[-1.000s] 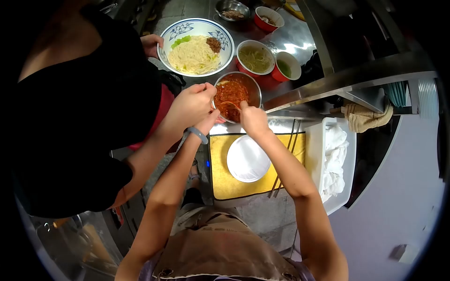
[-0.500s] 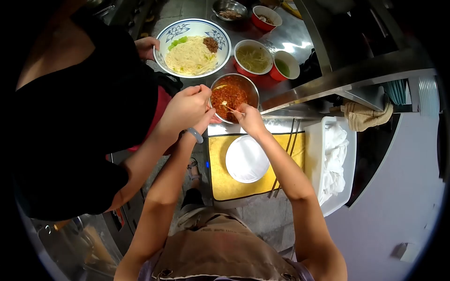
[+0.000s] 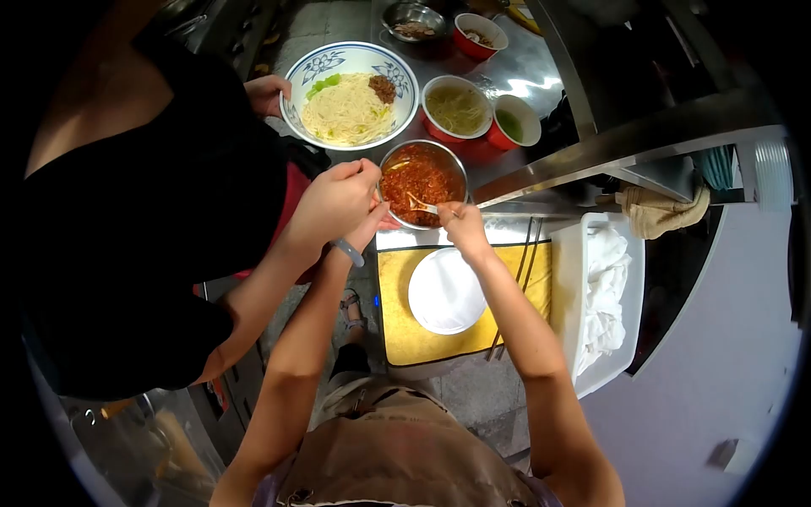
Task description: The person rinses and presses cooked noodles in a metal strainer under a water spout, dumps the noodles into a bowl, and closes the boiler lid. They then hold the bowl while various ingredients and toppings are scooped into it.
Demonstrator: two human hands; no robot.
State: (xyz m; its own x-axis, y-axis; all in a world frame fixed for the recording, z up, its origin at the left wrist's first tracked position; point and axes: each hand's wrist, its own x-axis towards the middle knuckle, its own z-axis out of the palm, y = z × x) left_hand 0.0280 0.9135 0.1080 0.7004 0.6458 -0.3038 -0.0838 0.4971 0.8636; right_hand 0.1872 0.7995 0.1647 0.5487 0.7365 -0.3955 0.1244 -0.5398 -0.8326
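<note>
A metal bowl [image 3: 462, 169] of chunky red chili sauce [image 3: 414, 176] stands on the counter in front of me. My right hand [image 3: 463, 226] grips a small spoon [image 3: 420, 204], whose head rests in the sauce near the bowl's front. At the bowl's lower left rim, my left hand [image 3: 372, 223] holds its edge, partly covered by a co-worker's hand [image 3: 342, 193]. That hand is closed, and what it holds, if anything, is hidden. The co-worker's other hand [image 3: 269, 95] grasps a large patterned bowl [image 3: 291, 118] of noodles, greens and brown minced topping.
Red bowls of broth with noodles [image 3: 456, 108] and green liquid [image 3: 511, 127] stand at right. A white bowl [image 3: 447, 291] sits on a yellow cloth [image 3: 401, 342] beside chopsticks [image 3: 513, 291]. A white bin [image 3: 621, 325] of white cloths or bags is further right, below a metal shelf edge [image 3: 608, 152].
My right hand has drawn slightly right and toward me with the spoon, so the spoon's pale head now shows on the sauce. My left hand stays at the bowl.
</note>
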